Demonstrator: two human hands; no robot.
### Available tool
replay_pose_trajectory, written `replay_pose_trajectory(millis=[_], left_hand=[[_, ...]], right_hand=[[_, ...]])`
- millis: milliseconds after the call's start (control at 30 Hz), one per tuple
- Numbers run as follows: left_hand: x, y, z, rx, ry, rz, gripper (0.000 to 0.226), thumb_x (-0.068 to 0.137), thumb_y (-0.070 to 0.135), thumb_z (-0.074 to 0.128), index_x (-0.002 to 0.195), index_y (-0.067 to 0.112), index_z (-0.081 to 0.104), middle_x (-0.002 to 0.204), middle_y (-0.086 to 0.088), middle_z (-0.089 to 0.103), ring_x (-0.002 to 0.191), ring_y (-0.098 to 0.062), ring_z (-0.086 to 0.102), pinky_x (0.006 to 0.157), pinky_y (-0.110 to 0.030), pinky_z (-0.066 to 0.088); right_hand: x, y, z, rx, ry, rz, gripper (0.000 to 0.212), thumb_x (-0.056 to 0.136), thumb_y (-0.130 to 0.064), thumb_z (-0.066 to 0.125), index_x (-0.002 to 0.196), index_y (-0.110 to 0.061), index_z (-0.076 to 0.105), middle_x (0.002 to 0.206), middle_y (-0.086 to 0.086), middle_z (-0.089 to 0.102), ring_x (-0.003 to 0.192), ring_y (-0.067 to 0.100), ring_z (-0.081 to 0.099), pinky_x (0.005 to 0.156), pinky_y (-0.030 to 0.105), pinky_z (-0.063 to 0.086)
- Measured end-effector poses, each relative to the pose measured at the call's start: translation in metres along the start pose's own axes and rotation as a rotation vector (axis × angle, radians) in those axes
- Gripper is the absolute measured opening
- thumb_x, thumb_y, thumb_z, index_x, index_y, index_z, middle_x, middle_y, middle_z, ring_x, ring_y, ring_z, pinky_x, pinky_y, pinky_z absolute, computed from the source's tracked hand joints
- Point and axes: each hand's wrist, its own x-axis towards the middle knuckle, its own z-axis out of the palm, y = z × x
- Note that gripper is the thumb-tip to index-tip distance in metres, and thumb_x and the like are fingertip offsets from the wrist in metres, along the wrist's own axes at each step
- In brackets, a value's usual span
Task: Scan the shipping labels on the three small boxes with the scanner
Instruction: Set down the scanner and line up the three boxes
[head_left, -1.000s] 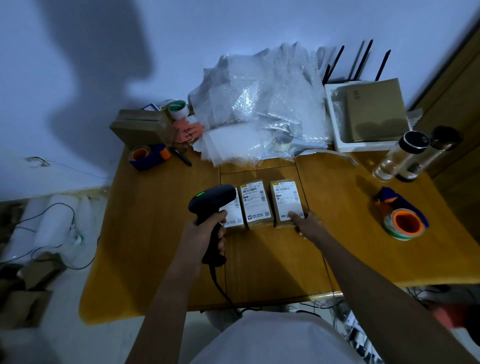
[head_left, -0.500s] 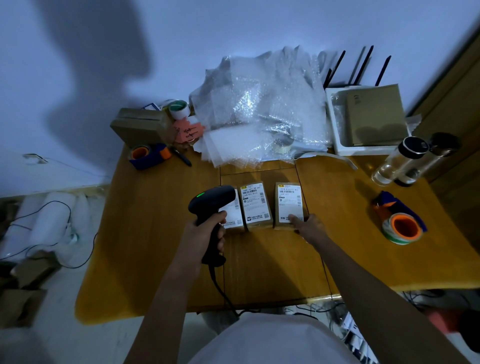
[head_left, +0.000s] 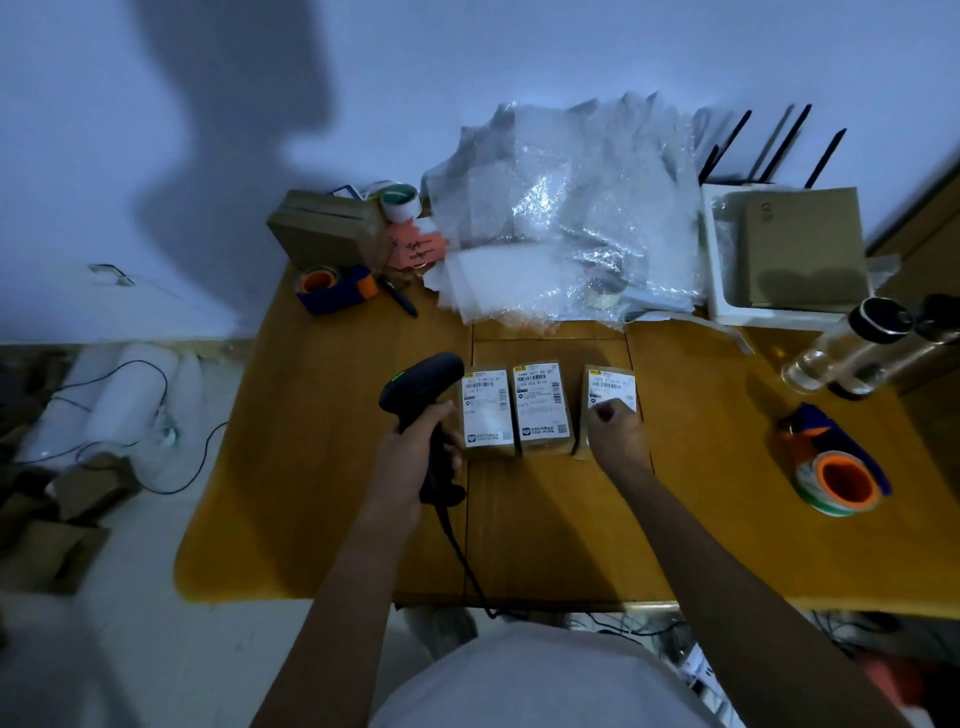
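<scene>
Near the table's (head_left: 322, 467) front middle, three small boxes are lying flat, labels up, long axes running away from the person: left box (head_left: 487, 411), middle box (head_left: 542, 408), right box (head_left: 609, 395) just apart. Cardboard, probably light and stiff, best pinched by the side edges. Right hand (head_left: 619, 435) is curling closed over the right box; left hand (head_left: 415, 452) is wrapping the scanner (head_left: 422, 387), nose aiming forward-right toward the left box.

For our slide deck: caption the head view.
Left hand holds scanner beside three boxes; right hand grips the rightmost.
</scene>
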Motion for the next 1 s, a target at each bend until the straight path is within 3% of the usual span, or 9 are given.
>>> replay_pose_trajectory(millis=[167, 267, 367, 467, 567, 667, 800, 867, 1000], left_hand=[[0.018, -0.013, -0.005, -0.065, 0.06, -0.068, 0.03, 0.092, 0.03, 0.072, 0.103, 0.002, 0.068, 0.073, -0.012, 0.075, 0.057, -0.022, 0.067, 0.061, -0.034, 0.057], [0.028, -0.023, -0.016, -0.097, 0.051, -0.094, 0.032, 0.086, 0.034, 0.078, 0.091, 0.003, 0.068, 0.076, -0.015, 0.074, 0.066, -0.026, 0.07, 0.072, -0.039, 0.058], [0.039, -0.029, -0.027, -0.171, 0.092, -0.132, 0.041, 0.08, 0.036, 0.084, 0.101, 0.004, 0.069, 0.089, -0.016, 0.078, 0.077, -0.028, 0.075, 0.075, -0.039, 0.059], [0.05, -0.028, -0.035, -0.222, 0.16, -0.13, 0.037, 0.083, 0.031, 0.083, 0.105, 0.004, 0.069, 0.093, -0.014, 0.08, 0.08, -0.028, 0.076, 0.077, -0.043, 0.062], [0.059, -0.025, -0.041, -0.261, 0.141, -0.139, 0.029, 0.086, 0.028, 0.08, 0.098, 0.003, 0.07, 0.085, -0.013, 0.077, 0.073, -0.025, 0.073, 0.08, -0.045, 0.06], [0.071, -0.022, -0.045, -0.261, 0.093, -0.161, 0.031, 0.089, 0.026, 0.078, 0.101, -0.002, 0.07, 0.084, -0.014, 0.073, 0.075, -0.028, 0.07, 0.078, -0.046, 0.06], [0.086, -0.019, -0.049, -0.056, 0.09, -0.162, 0.032, 0.093, 0.03, 0.07, 0.103, -0.001, 0.068, 0.096, -0.018, 0.07, 0.09, -0.032, 0.068, 0.092, -0.05, 0.055], [0.089, -0.02, -0.049, 0.125, 0.061, -0.176, 0.04, 0.092, 0.036, 0.068, 0.115, 0.004, 0.064, 0.112, -0.017, 0.068, 0.099, -0.03, 0.067, 0.092, -0.049, 0.054], [0.094, -0.026, -0.057, 0.302, -0.012, -0.163, 0.025, 0.103, 0.026, 0.056, 0.124, 0.013, 0.055, 0.114, -0.012, 0.064, 0.099, -0.024, 0.065, 0.09, -0.042, 0.055]], right_hand=[[-0.035, -0.049, 0.021, 0.046, -0.454, -0.159, 0.025, 0.1, -0.024, 0.058, 0.109, -0.003, 0.067, 0.1, 0.014, 0.071, 0.088, 0.026, 0.066, 0.076, 0.039, 0.051], [-0.054, -0.069, 0.04, -0.002, -0.645, -0.183, 0.037, 0.101, -0.038, 0.054, 0.107, -0.006, 0.073, 0.095, 0.007, 0.071, 0.086, 0.021, 0.067, 0.078, 0.035, 0.052], [-0.074, -0.08, 0.059, 0.046, -0.786, -0.127, 0.054, 0.104, -0.049, 0.044, 0.098, -0.005, 0.074, 0.088, 0.005, 0.074, 0.083, 0.021, 0.072, 0.079, 0.032, 0.056], [-0.084, -0.083, 0.072, 0.049, -0.783, -0.147, 0.047, 0.104, -0.052, 0.041, 0.094, -0.016, 0.07, 0.085, -0.003, 0.072, 0.074, 0.013, 0.072, 0.075, 0.029, 0.058], [-0.088, -0.085, 0.079, 0.014, -0.845, -0.224, 0.024, 0.104, -0.04, 0.052, 0.115, -0.021, 0.063, 0.095, -0.011, 0.067, 0.079, 0.005, 0.068, 0.07, 0.02, 0.053], [-0.087, -0.09, 0.088, 0.035, -0.86, -0.22, 0.029, 0.102, -0.026, 0.058, 0.13, -0.019, 0.055, 0.1, -0.011, 0.063, 0.089, 0.009, 0.067, 0.076, 0.023, 0.054], [-0.08, -0.1, 0.101, 0.119, -0.811, -0.108, 0.028, 0.103, -0.022, 0.057, 0.13, -0.014, 0.054, 0.113, 0.002, 0.065, 0.1, 0.019, 0.068, 0.082, 0.03, 0.058], [-0.075, -0.104, 0.106, 0.104, -0.764, -0.086, 0.033, 0.103, -0.023, 0.056, 0.133, -0.009, 0.054, 0.12, 0.008, 0.064, 0.103, 0.023, 0.068, 0.083, 0.031, 0.059], [-0.066, -0.109, 0.124, 0.077, -0.708, -0.051, 0.029, 0.103, -0.024, 0.056, 0.129, -0.01, 0.055, 0.114, 0.009, 0.065, 0.102, 0.028, 0.07, 0.092, 0.044, 0.059]])
